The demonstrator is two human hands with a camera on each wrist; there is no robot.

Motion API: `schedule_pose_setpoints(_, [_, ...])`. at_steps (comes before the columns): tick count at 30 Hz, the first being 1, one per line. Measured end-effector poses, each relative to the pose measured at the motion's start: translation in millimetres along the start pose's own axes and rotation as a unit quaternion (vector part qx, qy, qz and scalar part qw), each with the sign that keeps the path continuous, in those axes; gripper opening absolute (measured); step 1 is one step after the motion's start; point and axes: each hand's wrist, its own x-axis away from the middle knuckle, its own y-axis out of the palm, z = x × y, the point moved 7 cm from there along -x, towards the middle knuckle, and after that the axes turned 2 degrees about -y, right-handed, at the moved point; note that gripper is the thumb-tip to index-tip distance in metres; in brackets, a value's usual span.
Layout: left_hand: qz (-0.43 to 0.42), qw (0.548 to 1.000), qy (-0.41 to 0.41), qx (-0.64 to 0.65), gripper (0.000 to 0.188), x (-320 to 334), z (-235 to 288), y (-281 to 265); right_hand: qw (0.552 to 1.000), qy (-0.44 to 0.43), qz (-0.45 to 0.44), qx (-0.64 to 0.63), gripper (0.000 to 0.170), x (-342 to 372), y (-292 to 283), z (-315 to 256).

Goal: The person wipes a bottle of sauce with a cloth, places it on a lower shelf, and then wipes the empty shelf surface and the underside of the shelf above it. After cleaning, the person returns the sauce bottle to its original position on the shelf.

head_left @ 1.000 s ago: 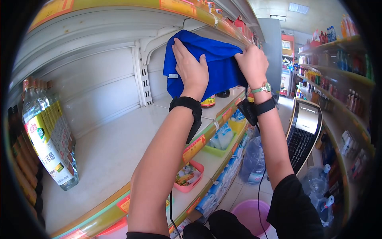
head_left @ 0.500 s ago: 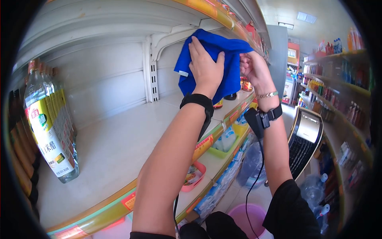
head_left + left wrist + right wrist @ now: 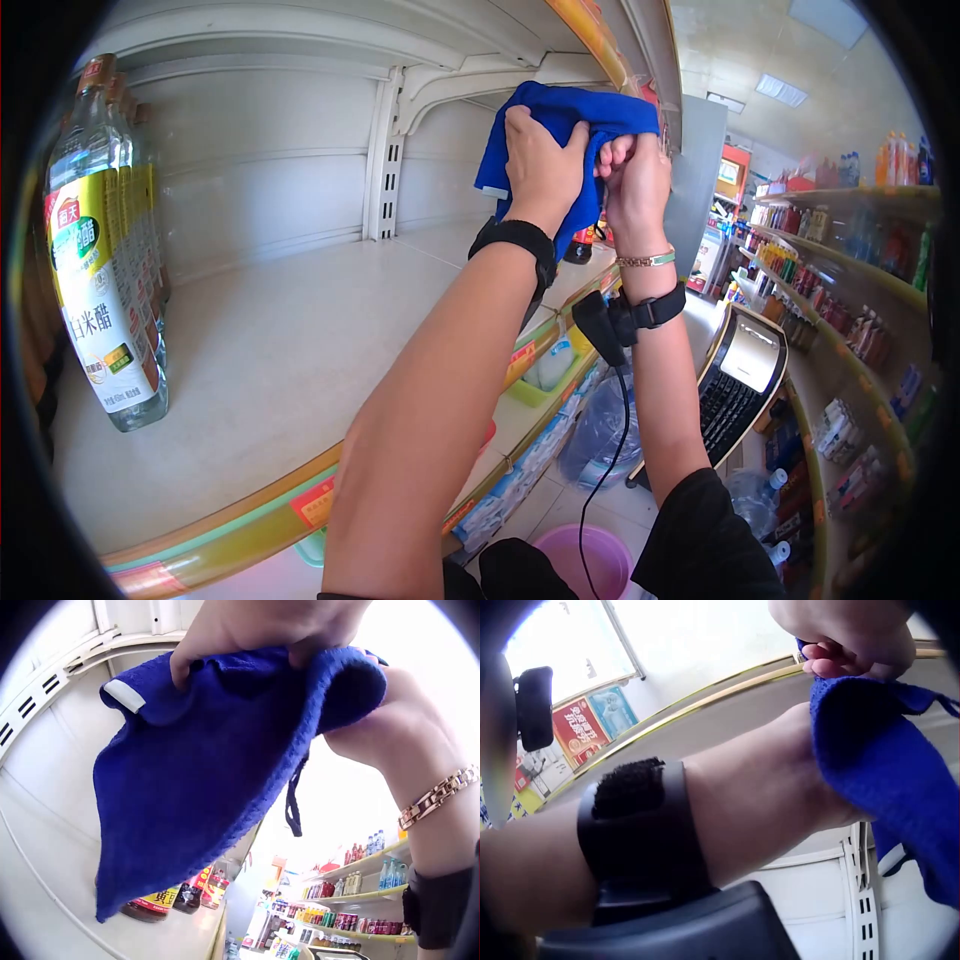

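Note:
A blue cloth [image 3: 560, 105] is bunched between both hands beneath the upper shelf's front edge; in the left wrist view the cloth [image 3: 195, 772] hangs down with a white tag at its corner. My left hand [image 3: 545, 170] grips it from the near side, fingertips bent into the fabric. Close beside it, my right hand [image 3: 640, 185] has curled fingers holding the cloth's right part, which folds over them. The right wrist view shows the right hand [image 3: 847, 634] above a loop of the cloth [image 3: 900, 765].
Glass bottles [image 3: 105, 270] stand at the left of the white shelf [image 3: 260, 350]. Jars [image 3: 150, 906] sit behind the cloth. Below right are a pink bucket [image 3: 590, 560], a large plastic bottle [image 3: 600, 430] and a black-and-silver appliance [image 3: 740, 375]. Stocked shelves [image 3: 860, 200] line the right.
Both hands have come closer together, the left moving right and the cloth bunching up. The right hand's fingers, loosely spread half a second ago, are now curled in. The head view has shifted.

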Motion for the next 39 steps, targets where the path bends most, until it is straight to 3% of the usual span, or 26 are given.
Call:
schedule_pose_setpoints(3, [-0.005, 1.000, -0.017, 0.016, 0.062, -1, -2, -5, 0.998, 0.010, 0.018, 0.067, 0.047, 1, 5, 1])
schedule_pose_setpoints(7, [0.040, 0.997, 0.007, -0.058, 0.052, -4, 3, -12, 0.990, 0.010, 0.020, 0.142, 0.045, 5, 2, -8])
schedule_pose_setpoints(9, [0.045, 0.996, 0.003, -0.072, 0.048, -8, -1, -12, 0.970, -0.076, 0.051, 0.227, 0.039, 6, -3, -23])
schedule_pose_setpoints(11, [0.048, 0.996, 0.022, -0.067, 0.043, -9, 0, -12, 0.974, -0.106, 0.054, 0.191, 0.031, 2, -5, -22])
schedule_pose_setpoints(13, [0.049, 0.997, 0.022, -0.054, 0.045, -9, 1, -9, 0.957, -0.214, 0.065, 0.184, 0.025, 1, 1, -28])
schedule_pose_setpoints(14, [0.049, 0.998, 0.024, -0.042, 0.048, -9, 1, -7, 0.935, -0.248, 0.046, 0.250, 0.027, 5, 10, -30])
schedule_pose_setpoints(15, [0.047, 0.998, 0.022, -0.042, 0.048, -8, 0, -5, 0.880, -0.311, 0.055, 0.356, 0.024, 6, 11, -29])
schedule_pose_setpoints(17, [0.075, 0.994, 0.029, -0.069, 0.043, -6, 2, -8, 0.721, -0.464, 0.035, 0.514, 0.024, 25, 32, -33])
schedule_pose_setpoints(23, [0.054, 0.993, -0.035, -0.096, 0.048, -8, -4, -17, 0.733, -0.434, -0.002, 0.524, 0.032, 28, 14, -8])
schedule_pose_setpoints(27, [0.051, 0.993, 0.002, -0.108, 0.048, -16, -3, -22, 0.686, -0.488, -0.063, 0.535, 0.032, 26, 34, -10])
schedule_pose_setpoints(29, [0.054, 0.991, 0.019, -0.118, 0.045, -24, 1, -23, 0.678, -0.477, -0.145, 0.540, 0.036, 16, 51, -4])
schedule_pose_setpoints(31, [0.079, 0.983, 0.035, -0.159, 0.052, -26, 1, -26, 0.675, -0.423, -0.150, 0.585, 0.034, 7, 58, -1])
schedule_pose_setpoints(33, [0.081, 0.982, 0.034, -0.165, 0.043, -26, -1, -28, 0.636, -0.318, -0.174, 0.682, 0.029, -8, 65, 7])
schedule_pose_setpoints(34, [0.079, 0.978, 0.047, -0.190, 0.043, -26, -2, -27, 0.583, -0.389, -0.172, 0.692, 0.027, -9, 70, 7])
schedule_pose_setpoints(35, [0.075, 0.972, 0.060, -0.214, 0.044, -26, -2, -26, 0.584, -0.388, -0.171, 0.692, 0.027, -11, 71, 8])
schedule_pose_setpoints(37, [0.062, 0.975, 0.063, -0.204, 0.048, -27, -3, -23, 0.513, -0.470, -0.133, 0.706, 0.026, -5, 77, 6])
schedule_pose_setpoints(39, [0.087, 0.984, 0.063, -0.143, 0.049, -24, -2, -27, 0.527, -0.435, -0.110, 0.722, 0.026, -8, 73, 8])
